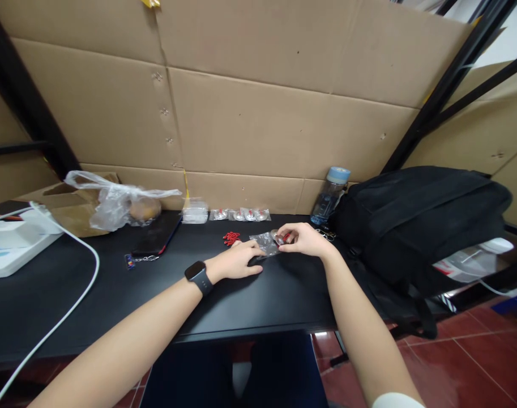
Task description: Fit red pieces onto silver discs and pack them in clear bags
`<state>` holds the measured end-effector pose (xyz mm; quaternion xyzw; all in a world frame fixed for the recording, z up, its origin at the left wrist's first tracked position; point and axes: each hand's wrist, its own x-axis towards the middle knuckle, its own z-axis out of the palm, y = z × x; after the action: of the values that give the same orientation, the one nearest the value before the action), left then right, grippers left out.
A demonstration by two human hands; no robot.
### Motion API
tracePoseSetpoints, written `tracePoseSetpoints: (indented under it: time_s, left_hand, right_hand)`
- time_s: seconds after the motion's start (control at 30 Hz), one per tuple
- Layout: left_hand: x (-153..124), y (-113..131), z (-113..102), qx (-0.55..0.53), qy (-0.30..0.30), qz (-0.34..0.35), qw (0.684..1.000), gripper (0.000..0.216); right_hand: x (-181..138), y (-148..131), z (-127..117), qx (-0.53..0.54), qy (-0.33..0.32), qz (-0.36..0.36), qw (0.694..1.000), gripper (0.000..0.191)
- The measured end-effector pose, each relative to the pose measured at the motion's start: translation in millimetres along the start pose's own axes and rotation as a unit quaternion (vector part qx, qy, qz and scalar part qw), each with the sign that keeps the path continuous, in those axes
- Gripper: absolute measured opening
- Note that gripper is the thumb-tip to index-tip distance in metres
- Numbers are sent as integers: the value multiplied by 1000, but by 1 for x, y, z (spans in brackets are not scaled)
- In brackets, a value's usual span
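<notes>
Our left hand (238,261) lays its fingertips on a clear bag (264,242); we cannot tell whether they grip it. Our right hand (304,239) pinches a shiny round piece (276,237) at the bag's right end. Between our 2 hands, on the black table (258,303), the bag's long axis runs roughly left-right; we cannot tell where its mouth points.

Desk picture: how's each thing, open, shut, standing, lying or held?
Right hand: pinching shiny piece
Left hand: spread, touching little bag
Little bag: flat, opening unclear
Red clips: loose pile
Wrapped pieces: in a row
Bottle: upright, lid on
Phone: flat, screen dark
Watch: worn, screen dark
Backpack: lying down
</notes>
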<state>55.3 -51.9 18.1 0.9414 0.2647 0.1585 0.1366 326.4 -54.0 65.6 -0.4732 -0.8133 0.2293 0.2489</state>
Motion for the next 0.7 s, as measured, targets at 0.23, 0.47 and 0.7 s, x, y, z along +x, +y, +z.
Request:
tracePoseSetpoints:
  time_s: [0.23, 0.47, 0.7]
  left_hand:
    - [-6, 0, 0, 18, -29, 15, 999, 41]
    - [-7, 0, 1, 31, -36, -8, 999, 42]
    - [-7, 4, -1, 32, -39, -14, 999, 43]
  right_hand:
    - [-2, -11, 6, -106, -99, 28, 989, 35]
    - [2, -6, 17, -191, -87, 16, 978, 34]
    - [1, -9, 17, -125, -85, 11, 988, 33]
